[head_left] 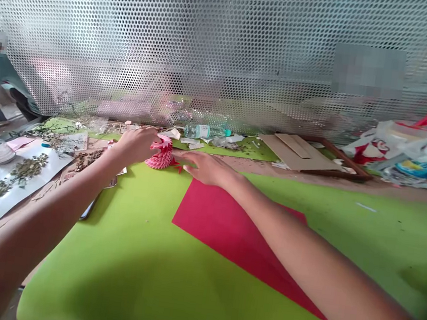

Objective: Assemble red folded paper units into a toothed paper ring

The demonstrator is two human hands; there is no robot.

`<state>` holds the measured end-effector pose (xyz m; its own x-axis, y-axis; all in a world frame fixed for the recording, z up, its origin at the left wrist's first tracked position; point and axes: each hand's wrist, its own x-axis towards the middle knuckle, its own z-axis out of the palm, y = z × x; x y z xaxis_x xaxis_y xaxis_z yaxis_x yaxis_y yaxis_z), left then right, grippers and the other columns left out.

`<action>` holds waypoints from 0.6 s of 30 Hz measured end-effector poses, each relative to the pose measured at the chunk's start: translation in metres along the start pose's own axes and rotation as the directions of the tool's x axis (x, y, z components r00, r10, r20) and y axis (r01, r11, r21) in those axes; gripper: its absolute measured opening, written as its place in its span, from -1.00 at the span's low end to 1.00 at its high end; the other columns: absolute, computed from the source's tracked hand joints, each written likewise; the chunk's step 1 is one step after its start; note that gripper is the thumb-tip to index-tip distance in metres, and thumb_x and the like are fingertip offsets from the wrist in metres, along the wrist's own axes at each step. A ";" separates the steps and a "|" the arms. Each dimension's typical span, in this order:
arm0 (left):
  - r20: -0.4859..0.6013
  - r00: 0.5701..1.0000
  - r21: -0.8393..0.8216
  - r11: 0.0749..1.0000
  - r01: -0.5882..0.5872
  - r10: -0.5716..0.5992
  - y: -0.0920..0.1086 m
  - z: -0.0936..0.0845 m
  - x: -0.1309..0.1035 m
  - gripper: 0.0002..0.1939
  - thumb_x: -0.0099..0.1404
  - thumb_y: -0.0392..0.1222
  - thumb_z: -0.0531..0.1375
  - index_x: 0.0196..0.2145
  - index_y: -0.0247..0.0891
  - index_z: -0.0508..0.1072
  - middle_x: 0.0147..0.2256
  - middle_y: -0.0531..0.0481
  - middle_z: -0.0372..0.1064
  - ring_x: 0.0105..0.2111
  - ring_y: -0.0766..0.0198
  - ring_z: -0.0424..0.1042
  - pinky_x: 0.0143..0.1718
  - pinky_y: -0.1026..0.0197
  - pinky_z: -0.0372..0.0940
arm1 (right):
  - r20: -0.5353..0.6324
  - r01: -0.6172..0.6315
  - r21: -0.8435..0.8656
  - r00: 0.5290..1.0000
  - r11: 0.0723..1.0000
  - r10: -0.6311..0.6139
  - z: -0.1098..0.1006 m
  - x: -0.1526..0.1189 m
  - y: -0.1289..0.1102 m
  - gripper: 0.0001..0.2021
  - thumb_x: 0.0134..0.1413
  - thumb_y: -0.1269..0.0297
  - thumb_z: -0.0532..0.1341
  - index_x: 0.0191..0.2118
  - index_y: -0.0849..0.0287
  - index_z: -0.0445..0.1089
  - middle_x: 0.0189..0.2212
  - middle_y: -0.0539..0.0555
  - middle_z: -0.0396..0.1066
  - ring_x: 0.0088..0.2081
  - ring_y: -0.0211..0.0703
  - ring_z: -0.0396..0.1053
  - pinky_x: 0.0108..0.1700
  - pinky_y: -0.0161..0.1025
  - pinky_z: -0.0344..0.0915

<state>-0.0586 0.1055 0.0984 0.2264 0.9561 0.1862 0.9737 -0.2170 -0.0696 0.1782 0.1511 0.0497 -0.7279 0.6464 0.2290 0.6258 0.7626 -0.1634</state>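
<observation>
A pink and red folded-paper piece (161, 154) stands near the back edge of the green mat (128, 253). My left hand (136, 143) is at its left side, fingers bent and partly hidden, so its grip is unclear. On the other side, my right hand (206, 168) has its thumb and fingers apart, with nothing held. Small red paper pieces (176, 165) lie between the folded piece and my right hand. Beneath my right hand and forearm is a large red sheet (224, 229), flat on the mat.
Behind stands a perforated metal screen (228, 42), with a plastic bottle (206, 131) before it. Cardboard (299, 155) and plastic bags (412, 153) are at the back right. Dried plant bits (27, 168) lie on white paper at left, near a seated person (2, 72).
</observation>
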 end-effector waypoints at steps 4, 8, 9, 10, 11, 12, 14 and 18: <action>-0.020 1.000 -0.032 0.999 0.005 -0.005 -0.007 0.003 -0.001 -0.64 0.37 0.00 0.11 0.02 -0.16 0.51 0.04 -0.08 0.48 -0.02 0.03 0.46 -0.08 0.13 0.34 | -0.050 -0.008 0.013 0.999 1.000 0.008 0.014 0.028 -0.002 -0.69 0.32 0.28 0.06 0.07 0.15 0.41 -0.01 0.18 0.52 -0.09 0.02 0.50 -0.12 -0.15 0.40; -0.112 0.993 -0.070 0.997 0.039 -0.047 -0.016 -0.011 -0.015 -0.62 0.36 0.06 0.11 -0.02 -0.18 0.53 -0.04 -0.09 0.53 -0.08 0.02 0.48 -0.12 0.10 0.35 | -0.168 0.010 0.017 0.986 1.000 -0.007 0.010 0.038 -0.009 -0.62 0.31 0.38 0.01 0.18 0.25 0.30 0.18 0.25 0.35 0.11 0.07 0.37 0.06 -0.06 0.33; -0.136 0.989 -0.073 0.997 0.040 -0.050 -0.017 -0.015 -0.022 -0.62 0.35 0.07 0.13 -0.04 -0.18 0.54 -0.05 -0.09 0.53 -0.08 0.01 0.47 -0.12 0.09 0.35 | -0.190 0.054 0.008 0.980 0.998 -0.052 0.008 0.040 -0.011 -0.59 0.28 0.39 0.04 0.21 0.25 0.27 0.21 0.24 0.31 0.15 0.07 0.33 0.11 -0.05 0.31; -0.140 0.989 -0.074 0.997 0.033 -0.043 -0.017 -0.019 -0.030 -0.62 0.34 0.08 0.14 -0.05 -0.18 0.54 -0.05 -0.08 0.53 -0.06 0.01 0.47 -0.10 0.08 0.34 | -0.207 0.117 -0.006 0.971 0.993 -0.116 0.007 0.042 -0.012 -0.56 0.26 0.38 0.07 0.23 0.25 0.25 0.23 0.22 0.29 0.19 0.06 0.30 0.15 -0.04 0.29; -0.132 0.990 -0.067 0.997 0.032 -0.041 -0.016 -0.022 -0.040 -0.64 0.32 0.07 0.16 -0.08 -0.18 0.54 -0.06 -0.07 0.53 -0.05 0.01 0.46 -0.09 0.08 0.33 | -0.215 0.188 -0.025 0.958 0.982 -0.189 0.005 0.044 -0.014 -0.53 0.24 0.37 0.11 0.25 0.24 0.24 0.24 0.21 0.29 0.22 0.06 0.26 0.19 -0.02 0.25; -0.112 0.993 -0.062 0.998 0.027 -0.034 -0.015 -0.023 -0.051 -0.65 0.32 0.06 0.17 -0.09 -0.19 0.54 -0.07 -0.07 0.53 -0.05 0.01 0.46 -0.08 0.08 0.33 | -0.214 0.254 -0.046 0.942 0.966 -0.258 0.004 0.047 -0.015 -0.52 0.22 0.34 0.14 0.25 0.23 0.25 0.24 0.20 0.29 0.23 0.07 0.24 0.23 0.01 0.21; -0.050 0.998 -0.072 0.997 0.026 -0.029 -0.011 -0.021 -0.071 -0.67 0.31 0.08 0.18 -0.10 -0.15 0.54 -0.11 -0.04 0.55 -0.11 0.03 0.48 -0.11 0.08 0.33 | -0.183 0.332 -0.080 0.922 0.940 -0.341 0.003 0.054 -0.017 -0.54 0.21 0.30 0.18 0.22 0.22 0.31 0.21 0.21 0.34 0.21 0.10 0.26 0.24 0.08 0.18; 0.064 0.997 -0.152 0.988 -0.026 0.036 -0.006 -0.004 -0.095 -0.72 0.31 0.04 0.19 -0.15 -0.15 0.53 -0.12 -0.03 0.54 -0.10 0.06 0.48 -0.07 0.10 0.31 | -0.126 0.338 -0.103 0.928 0.935 -0.350 0.001 0.066 -0.020 -0.76 0.20 0.32 0.21 -0.07 0.25 0.52 -0.07 0.23 0.52 -0.01 0.08 0.38 0.07 -0.02 0.28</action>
<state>-0.0863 0.0156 0.0855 0.2591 0.9583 0.1203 0.9602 -0.2691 0.0749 0.1175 0.1791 0.0672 -0.8594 0.3303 0.3902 0.3680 0.9295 0.0237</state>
